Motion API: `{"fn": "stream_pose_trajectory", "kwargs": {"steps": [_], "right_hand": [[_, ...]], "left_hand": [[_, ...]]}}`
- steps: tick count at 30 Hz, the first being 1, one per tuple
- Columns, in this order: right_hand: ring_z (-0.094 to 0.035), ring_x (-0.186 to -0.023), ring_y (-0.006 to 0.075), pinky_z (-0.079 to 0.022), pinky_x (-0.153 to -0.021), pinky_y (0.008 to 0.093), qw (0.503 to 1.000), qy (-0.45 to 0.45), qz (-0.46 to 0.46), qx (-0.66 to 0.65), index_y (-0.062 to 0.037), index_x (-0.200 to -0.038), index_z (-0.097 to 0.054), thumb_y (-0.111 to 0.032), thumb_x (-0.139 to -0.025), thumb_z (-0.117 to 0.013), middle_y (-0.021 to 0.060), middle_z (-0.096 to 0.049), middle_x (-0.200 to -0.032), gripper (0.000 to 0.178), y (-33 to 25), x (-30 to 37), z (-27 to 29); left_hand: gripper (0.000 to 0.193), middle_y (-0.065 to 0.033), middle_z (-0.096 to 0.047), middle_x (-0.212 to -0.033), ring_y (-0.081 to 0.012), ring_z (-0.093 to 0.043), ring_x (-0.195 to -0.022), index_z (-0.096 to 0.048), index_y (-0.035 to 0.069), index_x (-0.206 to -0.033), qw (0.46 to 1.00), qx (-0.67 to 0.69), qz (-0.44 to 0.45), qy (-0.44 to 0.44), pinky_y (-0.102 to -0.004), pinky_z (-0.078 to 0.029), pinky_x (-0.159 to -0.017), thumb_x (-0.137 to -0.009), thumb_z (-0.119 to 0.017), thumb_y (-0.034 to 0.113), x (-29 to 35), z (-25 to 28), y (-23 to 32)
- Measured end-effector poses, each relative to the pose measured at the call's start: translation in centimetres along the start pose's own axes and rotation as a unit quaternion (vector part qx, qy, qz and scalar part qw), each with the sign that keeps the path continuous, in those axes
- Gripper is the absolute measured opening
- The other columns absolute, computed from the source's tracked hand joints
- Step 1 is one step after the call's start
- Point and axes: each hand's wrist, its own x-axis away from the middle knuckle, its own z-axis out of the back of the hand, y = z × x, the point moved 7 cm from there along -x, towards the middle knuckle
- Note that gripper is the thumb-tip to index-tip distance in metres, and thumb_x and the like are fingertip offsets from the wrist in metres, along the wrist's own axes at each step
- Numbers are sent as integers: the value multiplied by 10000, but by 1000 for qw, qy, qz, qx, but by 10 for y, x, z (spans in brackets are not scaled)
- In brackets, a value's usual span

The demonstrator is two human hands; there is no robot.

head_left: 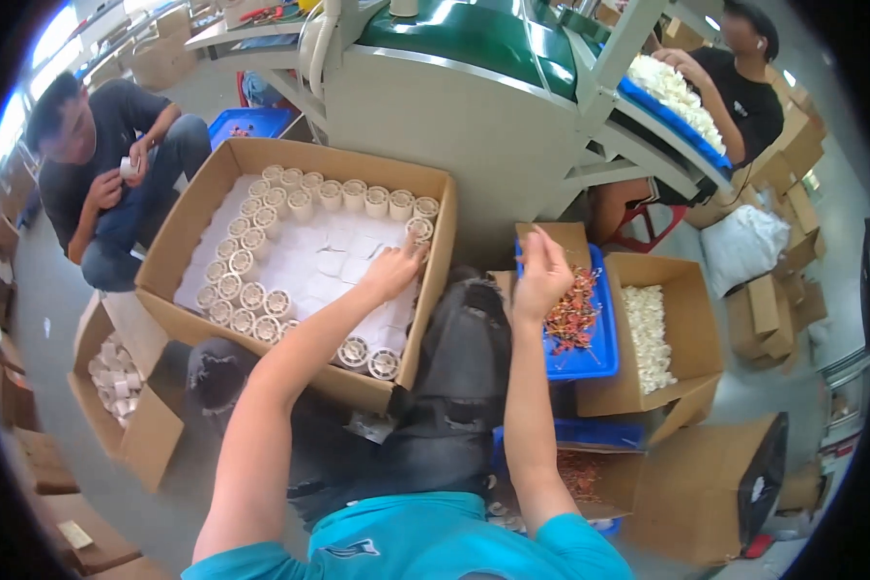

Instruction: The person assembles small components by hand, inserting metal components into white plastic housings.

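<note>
The upright white cup (419, 228) stands just far of the nearer, loosely spread left hand (394, 273); the right hand (543, 280) narrows, its hold unclear.

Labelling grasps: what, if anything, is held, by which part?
Left hand is at the near side of a white cylinder; hold unclear. Right hand: can't tell whether it holds anything.

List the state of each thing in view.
Large carton, open, part-filled
White round parts, standing in rows
Left hand, inside large carton, at a round part
Right hand, raised, fingertips together, grip unclear
Blue tray, uncovered, holding red pieces
Carton beside tray, open, holding white pieces
Small carton at left, flaps open, holding jumbled white parts
</note>
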Motion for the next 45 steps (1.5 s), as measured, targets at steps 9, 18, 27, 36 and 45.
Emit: {"fn": "stream_pose_trajectory", "kwargs": {"steps": [9,18,27,36,45], "right_hand": [[-667,-1009,381,-527,-881,437,749,-205,-47,629,-32,-1023,-741,-86,-809,-635,239,-693,-1040,245,112,-96,128],[-650,-1040,397,-529,-875,470,694,-204,-76,686,-42,-1116,-697,-120,-811,-650,254,-662,-1113,319,102,-100,115],[-659,-799,314,-525,-758,414,771,-86,260,575,3,-1047,-710,-14,-870,-589,168,-664,-925,215,-29,-92,123],[-701,-830,217,-590,-737,300,930,-341,-134,36,91,-1139,-650,28,-933,-576,161,-691,-1055,229,-30,2,-50],[-714,-831,220,-603,-728,292,908,-401,-117,38,122,-1087,-652,94,-849,-627,142,-674,-1012,241,-3,60,-179]], "left_hand": [[605,-164,-605,-1062,-341,-664,-900,-511,66,-1352,989,-93,25,114,-455,-542,-749,-815,-686,283,8,63,30],[626,-212,-643,-1084,-269,-669,-973,-524,-60,-1199,876,421,165,166,-376,-551,-797,-744,-824,248,61,133,-17],[605,-163,-635,-1085,-217,-661,-992,-458,-64,-1212,553,819,150,44,-323,-544,-851,-736,-820,29,66,91,-9],[472,-93,-676,-1122,-138,-646,-980,-558,16,-1113,657,745,-6,113,-309,-497,-891,-732,-820,111,80,130,6],[461,-57,-685,-915,-128,-648,-864,-542,34,-1043,730,675,95,55,-300,-520,-796,-697,-827,142,112,148,-37]]}}
